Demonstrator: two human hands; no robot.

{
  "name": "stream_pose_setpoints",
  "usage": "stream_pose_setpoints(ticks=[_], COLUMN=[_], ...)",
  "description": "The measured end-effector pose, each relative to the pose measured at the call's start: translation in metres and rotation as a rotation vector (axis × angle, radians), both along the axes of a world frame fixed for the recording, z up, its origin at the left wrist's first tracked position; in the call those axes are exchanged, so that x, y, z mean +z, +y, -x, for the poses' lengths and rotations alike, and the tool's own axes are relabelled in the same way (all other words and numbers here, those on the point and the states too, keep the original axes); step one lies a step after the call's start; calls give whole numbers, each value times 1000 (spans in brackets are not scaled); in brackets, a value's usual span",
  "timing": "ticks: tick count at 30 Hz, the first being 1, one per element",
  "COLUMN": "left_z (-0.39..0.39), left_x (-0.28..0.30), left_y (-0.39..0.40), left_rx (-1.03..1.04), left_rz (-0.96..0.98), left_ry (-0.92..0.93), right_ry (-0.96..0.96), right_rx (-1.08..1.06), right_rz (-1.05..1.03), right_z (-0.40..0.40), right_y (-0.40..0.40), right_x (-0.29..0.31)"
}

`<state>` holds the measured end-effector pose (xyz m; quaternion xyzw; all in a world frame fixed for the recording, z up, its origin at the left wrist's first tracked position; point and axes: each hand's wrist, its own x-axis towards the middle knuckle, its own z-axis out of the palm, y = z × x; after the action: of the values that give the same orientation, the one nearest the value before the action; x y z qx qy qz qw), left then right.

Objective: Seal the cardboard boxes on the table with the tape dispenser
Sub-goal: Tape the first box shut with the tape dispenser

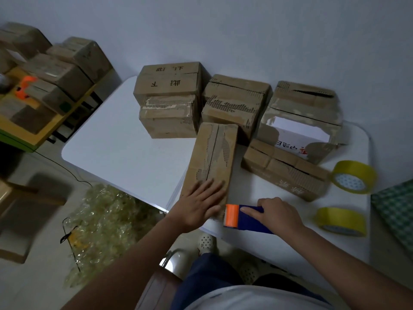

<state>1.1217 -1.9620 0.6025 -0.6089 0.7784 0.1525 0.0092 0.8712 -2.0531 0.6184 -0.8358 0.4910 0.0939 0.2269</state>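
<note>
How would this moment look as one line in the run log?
left hand: flat on long brown cardboard box | right hand: grips blue and orange tape dispenser at box's near end | seam: untaped

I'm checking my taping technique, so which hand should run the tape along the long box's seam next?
The right hand: it already grips the tape dispenser at the near end of the long box, while the left hand lies flat on the box, steadying it.
</note>
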Motion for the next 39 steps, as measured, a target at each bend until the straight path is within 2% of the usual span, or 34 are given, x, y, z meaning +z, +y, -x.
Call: stream_pose_setpoints(ticks=[4, 10, 20, 26, 39], left_z=[-4, -7, -4, 1, -3], left_x=[-18, -25, -25, -27, -27], left_y=[-1, -3, -3, 0, -2], left_rx=[-56, -53, -39, -6, 3], left_rz=[31, 35, 30, 46, 42], left_ry=[-121, -143, -127, -105, -50], right_ry=[-23, -40, -43, -216, -141], right_rx=[25, 50, 14, -57, -61], right_rz=[23, 62, 37, -119, -8], right_z=[9, 35, 57, 64, 68], right_y=[-3, -3, -7, -14, -2], right_x=[1, 0, -9, -1, -4])
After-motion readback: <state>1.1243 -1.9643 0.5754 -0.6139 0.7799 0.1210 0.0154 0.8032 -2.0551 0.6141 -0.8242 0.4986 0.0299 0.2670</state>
